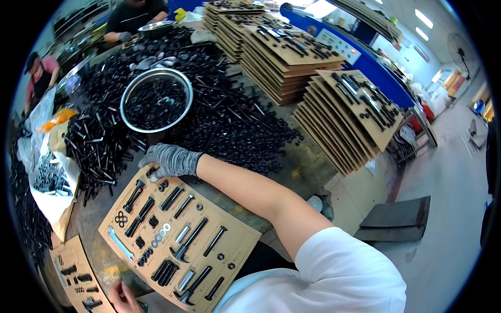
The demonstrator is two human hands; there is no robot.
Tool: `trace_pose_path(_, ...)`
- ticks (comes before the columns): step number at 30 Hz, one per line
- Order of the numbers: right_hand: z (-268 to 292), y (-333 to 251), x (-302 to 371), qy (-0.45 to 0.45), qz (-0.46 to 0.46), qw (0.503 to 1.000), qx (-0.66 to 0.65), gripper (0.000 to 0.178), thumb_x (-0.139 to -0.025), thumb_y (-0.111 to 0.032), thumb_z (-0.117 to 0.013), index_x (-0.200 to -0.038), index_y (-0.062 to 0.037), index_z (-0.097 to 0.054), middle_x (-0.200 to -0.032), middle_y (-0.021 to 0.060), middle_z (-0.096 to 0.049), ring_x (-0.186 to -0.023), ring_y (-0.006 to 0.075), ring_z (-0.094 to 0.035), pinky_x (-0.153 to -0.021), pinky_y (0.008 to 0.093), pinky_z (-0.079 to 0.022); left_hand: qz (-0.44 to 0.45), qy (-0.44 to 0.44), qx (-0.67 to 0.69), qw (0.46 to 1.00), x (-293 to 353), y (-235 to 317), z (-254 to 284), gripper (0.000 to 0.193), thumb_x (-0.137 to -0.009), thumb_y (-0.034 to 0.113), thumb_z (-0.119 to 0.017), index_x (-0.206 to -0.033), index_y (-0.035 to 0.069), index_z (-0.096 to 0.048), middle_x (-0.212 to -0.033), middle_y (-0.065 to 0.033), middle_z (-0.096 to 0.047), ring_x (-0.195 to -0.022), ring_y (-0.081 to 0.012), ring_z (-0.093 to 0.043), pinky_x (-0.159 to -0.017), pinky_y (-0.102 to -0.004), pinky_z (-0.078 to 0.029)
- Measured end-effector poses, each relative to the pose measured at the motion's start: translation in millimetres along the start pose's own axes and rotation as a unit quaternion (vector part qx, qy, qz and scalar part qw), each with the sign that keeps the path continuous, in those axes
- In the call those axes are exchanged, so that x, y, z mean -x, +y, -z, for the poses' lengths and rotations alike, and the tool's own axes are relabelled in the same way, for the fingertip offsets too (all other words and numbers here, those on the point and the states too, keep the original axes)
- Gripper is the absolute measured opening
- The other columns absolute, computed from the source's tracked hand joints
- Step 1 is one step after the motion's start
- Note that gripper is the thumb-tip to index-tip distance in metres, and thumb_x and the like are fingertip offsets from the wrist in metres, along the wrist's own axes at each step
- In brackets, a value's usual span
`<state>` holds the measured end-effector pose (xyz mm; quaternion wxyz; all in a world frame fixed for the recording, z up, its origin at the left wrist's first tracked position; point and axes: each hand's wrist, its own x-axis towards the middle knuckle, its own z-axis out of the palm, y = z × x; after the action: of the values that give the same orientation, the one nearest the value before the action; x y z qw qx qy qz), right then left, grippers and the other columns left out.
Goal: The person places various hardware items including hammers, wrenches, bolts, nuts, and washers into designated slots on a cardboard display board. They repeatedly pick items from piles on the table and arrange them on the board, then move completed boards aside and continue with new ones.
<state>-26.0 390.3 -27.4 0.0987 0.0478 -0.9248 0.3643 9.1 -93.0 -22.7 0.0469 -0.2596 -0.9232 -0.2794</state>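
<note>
My right hand (172, 160), in a grey knit glove, reaches across to the far left corner of a brown cardboard sheet (198, 214). Its fingers are closed and point down over small black pieces (151, 170); what they pinch is hidden. On the sheet lie black bolts (140, 216), nuts, silver washers (160, 235), a blue-silver wrench (120, 243) and hammer-shaped tools (189, 240), set out in groups. My bare left hand (124, 298) is beside the sheet's near left edge, fingers apart and partly cut off by the frame.
Heaps of black bolts and nuts (229, 130) cover the table around a steel bowl (156, 128) of small parts. Stacks of loaded cardboard sheets (334, 122) stand at the right. Another sheet (78, 261) lies at the near left. Two people (136, 18) work across the table.
</note>
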Motion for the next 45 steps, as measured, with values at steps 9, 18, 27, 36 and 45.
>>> trace_pose_path(9,18,3,134,0.174,0.014,0.969,0.177,0.022,-0.077,-0.029,-0.078,-0.093,-0.0142,-0.076,-0.108,0.0070,-0.070,-0.108,0.0267,-0.062,-0.101,0.0428,-0.045,0.264,-0.065,0.363,0.891,74,52,-41,0.025,-0.105,0.011,-0.053,-0.128,0.002,-0.048,-0.096,-0.0025,-0.057,-0.075,-0.0074,-0.055,-0.064,-0.0203,-0.044)
trace_pose_path(18,10,-89,197,0.247,-0.116,0.962,0.006,0.018,-0.091,-0.020,-0.072,-0.103,-0.0076,-0.073,-0.097,0.0094,-0.073,-0.094,0.0242,-0.070,-0.085,0.0355,-0.056,0.270,-0.020,0.473,0.838,72,53,-45,0.019,-0.103,0.006,-0.056,-0.121,0.006,-0.050,-0.085,0.0012,-0.060,-0.074,-0.0052,-0.055,-0.062,-0.0210,-0.044)
trace_pose_path(27,-91,-187,322,-0.191,-0.377,0.795,-0.435,0.050,-0.100,-0.043,-0.063,-0.127,-0.0008,-0.066,-0.101,0.0077,-0.073,-0.083,0.0107,-0.066,-0.063,0.0252,-0.055,0.251,-0.094,0.521,0.811,92,71,-51,0.017,-0.101,0.004,-0.056,-0.108,0.009,-0.041,-0.085,-0.0042,-0.063,-0.070,-0.0108,-0.063,-0.063,-0.0239,-0.053)
trace_pose_path(36,-109,-196,348,-0.020,-0.411,0.729,-0.547,0.044,-0.101,-0.034,-0.063,-0.130,-0.0018,-0.060,-0.095,0.0115,-0.070,-0.069,0.0129,-0.068,-0.054,0.0215,-0.052,0.279,-0.199,0.563,0.752,119,132,-62,0.026,-0.099,0.004,-0.059,-0.098,0.010,-0.034,-0.089,-0.0105,-0.065,-0.084,-0.0195,-0.073,-0.062,-0.0249,-0.055)
trace_pose_path(45,-63,-158,378,0.048,-0.373,0.769,-0.517,0.045,-0.100,-0.040,-0.062,-0.124,-0.0017,-0.062,-0.093,0.0134,-0.075,-0.059,0.0075,-0.065,-0.051,0.0187,-0.053,0.097,-0.340,0.442,0.824,11,113,-1,0.012,-0.104,0.018,-0.057,-0.103,0.006,-0.054,-0.090,-0.0089,-0.071,-0.081,-0.0145,-0.069,-0.066,-0.0260,-0.052)
